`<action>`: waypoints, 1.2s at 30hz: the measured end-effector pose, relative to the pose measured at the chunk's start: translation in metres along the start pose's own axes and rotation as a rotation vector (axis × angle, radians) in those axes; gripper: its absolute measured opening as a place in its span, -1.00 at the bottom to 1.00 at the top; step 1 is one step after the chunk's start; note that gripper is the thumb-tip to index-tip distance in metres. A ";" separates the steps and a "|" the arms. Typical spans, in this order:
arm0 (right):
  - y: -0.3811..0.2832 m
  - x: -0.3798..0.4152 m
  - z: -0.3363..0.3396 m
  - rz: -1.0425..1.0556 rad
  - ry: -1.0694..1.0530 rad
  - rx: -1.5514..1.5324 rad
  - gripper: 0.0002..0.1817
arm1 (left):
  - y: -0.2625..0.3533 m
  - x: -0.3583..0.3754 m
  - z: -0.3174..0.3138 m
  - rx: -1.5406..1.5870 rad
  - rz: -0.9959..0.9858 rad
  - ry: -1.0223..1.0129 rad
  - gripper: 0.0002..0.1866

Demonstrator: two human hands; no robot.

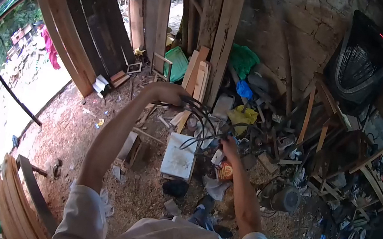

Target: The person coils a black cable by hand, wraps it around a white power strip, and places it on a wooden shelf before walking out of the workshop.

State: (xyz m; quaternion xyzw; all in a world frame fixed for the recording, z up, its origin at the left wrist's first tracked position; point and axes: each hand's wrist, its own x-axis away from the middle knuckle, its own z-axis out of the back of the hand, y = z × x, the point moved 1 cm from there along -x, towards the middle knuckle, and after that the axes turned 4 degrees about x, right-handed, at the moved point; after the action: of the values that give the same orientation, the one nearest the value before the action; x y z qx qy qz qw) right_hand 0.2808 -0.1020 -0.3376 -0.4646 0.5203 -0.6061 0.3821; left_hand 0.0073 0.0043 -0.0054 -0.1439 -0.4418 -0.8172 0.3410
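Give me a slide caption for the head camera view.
Left hand and right hand hold a loosely looped dark cable over a littered floor, wooden planks standing beyond.

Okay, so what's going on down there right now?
A person stands on a littered dirt floor, gripping loops of dark cable in the left hand and right hand. The loops hang loosely between the hands. Below lies a dusty white slab, with planks and yellow plastic beyond.

No text readable; marks on red packet (226,171) too blurred.
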 end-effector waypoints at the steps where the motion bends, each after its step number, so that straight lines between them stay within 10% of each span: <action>1: -0.035 0.013 0.007 -0.020 -0.003 -0.058 -0.75 | -0.012 0.004 0.001 0.041 -0.008 0.067 -0.58; 9: -0.144 0.123 -0.083 0.411 0.091 0.305 -0.69 | -0.249 0.084 -0.085 -0.129 -0.024 0.193 -0.44; 13: -0.203 0.161 -0.120 0.349 -0.214 0.082 -0.68 | -0.223 0.116 -0.135 -0.029 -0.003 -0.087 -0.48; 15: -0.218 0.169 -0.134 0.463 -0.268 0.275 -0.67 | -0.160 0.135 -0.147 -0.196 -0.107 0.154 -0.49; 19: -0.204 0.177 -0.165 0.596 -0.383 0.459 -0.70 | -0.097 0.128 -0.165 0.867 -0.507 0.462 -0.39; 22: -0.194 0.201 -0.169 0.615 -0.412 0.539 -0.76 | -0.091 0.099 -0.165 1.056 -0.686 0.539 -0.51; 30: -0.168 0.239 -0.139 0.373 -0.508 0.677 -0.74 | -0.037 0.152 -0.169 0.616 -0.461 0.474 -0.63; 36: -0.172 0.255 -0.135 0.489 -0.572 0.546 -0.78 | -0.045 0.164 -0.187 0.923 -0.414 0.728 -0.71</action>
State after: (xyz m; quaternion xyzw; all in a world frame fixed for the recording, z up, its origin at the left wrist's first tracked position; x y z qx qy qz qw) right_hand 0.0838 -0.2775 -0.1291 -0.3592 0.3096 -0.4604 0.7504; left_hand -0.1304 -0.2031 -0.0519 0.3949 -0.6235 -0.5878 0.3314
